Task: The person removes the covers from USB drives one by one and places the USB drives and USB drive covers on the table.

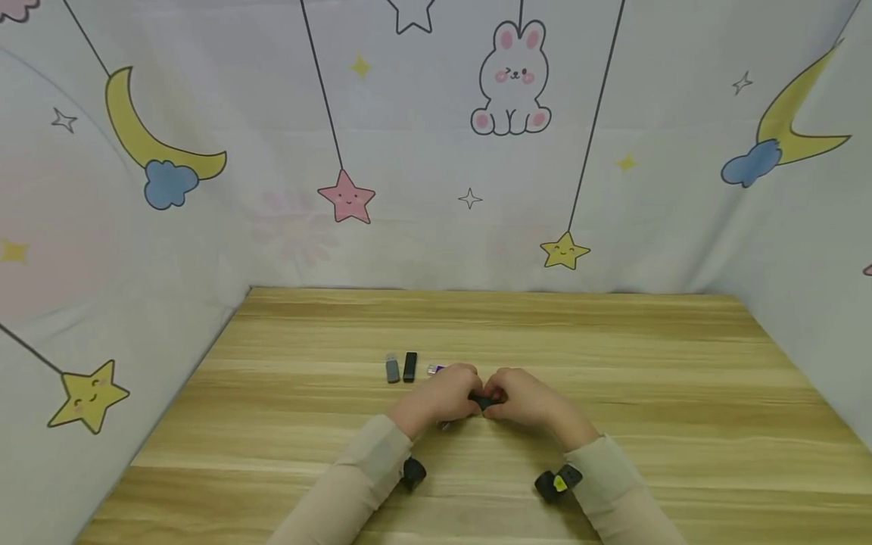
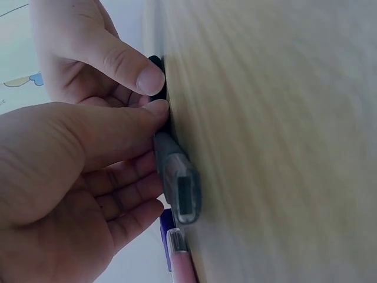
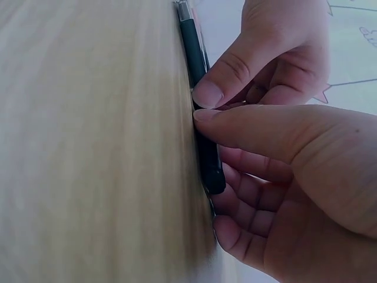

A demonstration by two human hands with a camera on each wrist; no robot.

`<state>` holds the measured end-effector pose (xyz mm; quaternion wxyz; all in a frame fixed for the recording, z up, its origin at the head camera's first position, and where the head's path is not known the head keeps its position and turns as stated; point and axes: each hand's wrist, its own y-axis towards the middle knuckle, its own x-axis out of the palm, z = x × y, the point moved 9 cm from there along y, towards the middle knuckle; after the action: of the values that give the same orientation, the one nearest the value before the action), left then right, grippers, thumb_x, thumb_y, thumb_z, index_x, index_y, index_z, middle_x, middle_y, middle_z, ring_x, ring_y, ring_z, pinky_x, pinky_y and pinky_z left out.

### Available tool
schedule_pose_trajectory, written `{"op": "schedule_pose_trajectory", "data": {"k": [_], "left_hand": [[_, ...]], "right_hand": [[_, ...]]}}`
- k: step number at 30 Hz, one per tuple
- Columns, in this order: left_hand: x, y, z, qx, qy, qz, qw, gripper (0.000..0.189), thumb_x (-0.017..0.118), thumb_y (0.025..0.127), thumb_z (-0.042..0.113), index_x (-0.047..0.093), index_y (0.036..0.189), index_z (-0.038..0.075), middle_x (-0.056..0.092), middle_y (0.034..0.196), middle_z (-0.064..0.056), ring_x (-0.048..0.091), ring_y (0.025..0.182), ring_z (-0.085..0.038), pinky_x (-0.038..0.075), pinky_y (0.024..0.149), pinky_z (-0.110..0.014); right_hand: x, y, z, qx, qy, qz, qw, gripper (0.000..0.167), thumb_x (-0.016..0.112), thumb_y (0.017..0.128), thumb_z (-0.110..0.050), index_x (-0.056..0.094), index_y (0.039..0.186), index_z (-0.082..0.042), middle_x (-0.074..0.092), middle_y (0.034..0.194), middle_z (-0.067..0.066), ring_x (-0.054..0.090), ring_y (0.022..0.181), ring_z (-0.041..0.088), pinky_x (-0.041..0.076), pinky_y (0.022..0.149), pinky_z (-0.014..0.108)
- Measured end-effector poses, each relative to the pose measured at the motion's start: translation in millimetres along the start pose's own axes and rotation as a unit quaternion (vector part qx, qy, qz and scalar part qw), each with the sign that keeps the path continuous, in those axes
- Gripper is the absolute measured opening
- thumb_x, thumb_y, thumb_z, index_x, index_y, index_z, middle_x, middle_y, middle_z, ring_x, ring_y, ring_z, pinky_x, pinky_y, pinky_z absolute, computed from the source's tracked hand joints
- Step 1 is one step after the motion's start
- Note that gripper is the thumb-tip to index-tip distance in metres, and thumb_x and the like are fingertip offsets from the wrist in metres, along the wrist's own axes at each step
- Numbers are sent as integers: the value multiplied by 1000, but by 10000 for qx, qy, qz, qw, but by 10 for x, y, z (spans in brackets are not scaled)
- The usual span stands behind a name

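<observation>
Fingertip to fingertip over a wood-grain tabletop (image 1: 613, 341), you hold a slim dark stick (image 3: 211, 162) low near the wood, your left hand (image 1: 446, 393) pinching it between thumb and fingers and your right hand (image 1: 527, 397) gripping it just beside, thumb tips all but meeting. The close double pinch probably serves control: so narrow a piece offers little to grasp, and a hand on each portion likely keeps it from twisting. Its rounded black end points into your right palm, and a metal connector (image 2: 185, 197) juts beyond your left fingers, apparently on the same piece; whether one body or two lie under your thumbs, you cannot tell from here. Beyond your left hand, a grey USB stick (image 1: 393, 370) and a black stick (image 1: 410, 366) lie side by side, slightly apart, perhaps set there to leave your fingers room. The count: two hands, one dark stick between them, one grey and one black stick in plain sight, one purple piece (image 1: 437, 370) half hidden by your left hand, and one pink piece (image 2: 184, 268) with a clear end, seen from the left wrist. Two wrist cameras, one per sleeve, complete the tally.
</observation>
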<state>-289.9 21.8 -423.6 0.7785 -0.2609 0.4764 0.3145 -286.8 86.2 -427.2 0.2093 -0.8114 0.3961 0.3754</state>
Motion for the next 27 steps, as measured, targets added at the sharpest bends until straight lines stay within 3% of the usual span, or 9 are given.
{"op": "schedule_pose_trajectory", "data": {"k": [12,21,27], "left_hand": [[-77,-29,12,274,-61,181,9994,7,69,89,12,74,92,7,61,88,0,49,73,-7,42,68,-20],[-69,-82,84,271,-462,286,9982,7,69,89,12,73,92,7,63,82,4,48,68,-6,42,65,-18],[-131,-122,124,324,-397,492,9975,9,68,89,11,73,96,6,62,85,3,47,70,-5,42,65,-17]], "right_hand": [[-80,15,-17,-356,-186,184,9990,15,72,82,-8,69,96,-3,66,92,2,58,83,10,50,76,28],[-69,-51,34,-168,211,-114,9996,10,72,86,-12,69,95,-8,66,89,-4,55,78,8,48,73,25],[-124,-84,38,-185,495,-118,9985,14,71,88,-17,70,98,-7,68,91,-2,57,78,8,48,70,24]]}}
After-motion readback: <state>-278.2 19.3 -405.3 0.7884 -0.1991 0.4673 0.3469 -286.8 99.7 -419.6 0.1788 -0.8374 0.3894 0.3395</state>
